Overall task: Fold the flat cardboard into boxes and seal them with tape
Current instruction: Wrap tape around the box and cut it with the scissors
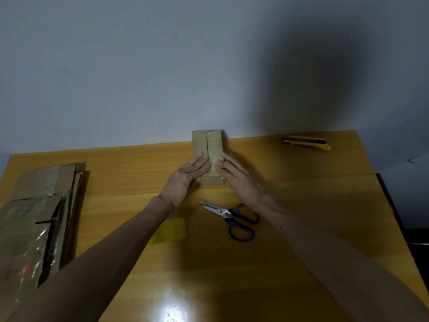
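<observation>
A: Counting it off: one folded box (207, 156), standing against the far edge of the table (301, 205), with a strip of tape (214, 147) running down its top seam.

B: And two hands on it. The left hand (185, 177) lies flat on the box's left half, fingers straight and together.

A: The right hand (239, 180) mirrors it on the right half, fingers stretched out, tips beside the seam. Nothing is pinched or gripped: both palms are spread and only touch the box.

B: Tools? One pair of scissors (232, 219), blue handles, blades parted, just nearer the person than the box.

A: One yellow utility knife (307, 142), well to the right of the box.

B: One yellow sheet (170, 231) lying flat, nearer than the box and a touch left.

A: And one pile of flat cardboard (39, 217) well off to the box's left. There are several sheets, but I can't count them.
</observation>
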